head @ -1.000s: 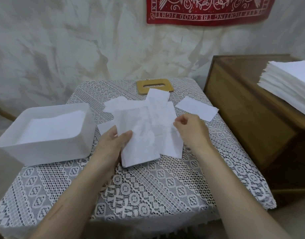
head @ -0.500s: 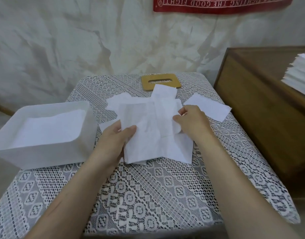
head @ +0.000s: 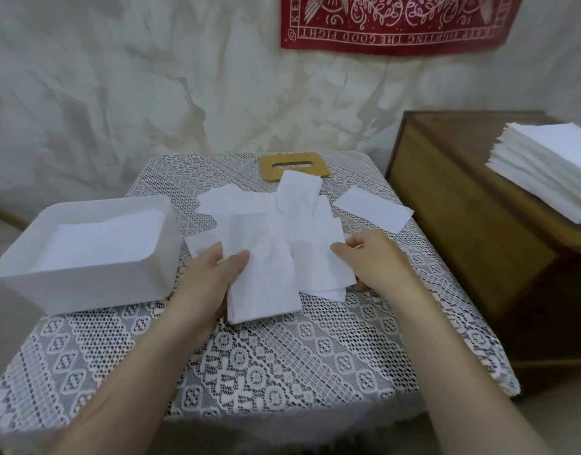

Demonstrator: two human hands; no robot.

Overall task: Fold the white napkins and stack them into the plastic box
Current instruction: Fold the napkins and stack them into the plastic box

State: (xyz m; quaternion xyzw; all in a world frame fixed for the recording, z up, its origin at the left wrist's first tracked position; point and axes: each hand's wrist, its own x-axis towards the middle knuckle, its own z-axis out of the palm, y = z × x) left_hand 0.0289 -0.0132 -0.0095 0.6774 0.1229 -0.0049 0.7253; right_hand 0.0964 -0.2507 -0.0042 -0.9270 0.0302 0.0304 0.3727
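A folded white napkin lies on top of a loose pile of white napkins in the middle of the lace-covered table. My left hand holds this napkin at its left edge, thumb on top and fingers beneath. My right hand rests at the right edge of the pile, fingers relaxed and touching the paper. The white plastic box stands to the left and holds stacked napkins. One folded napkin lies apart at the right.
A wooden lid with a slot lies at the table's far edge. A wooden cabinet stands to the right and carries a tall stack of unfolded napkins. A red banner hangs on the wall.
My right hand has let go of the napkin it pinched and slid to the right edge of the pile. My left hand keeps its hold on the folded napkin.
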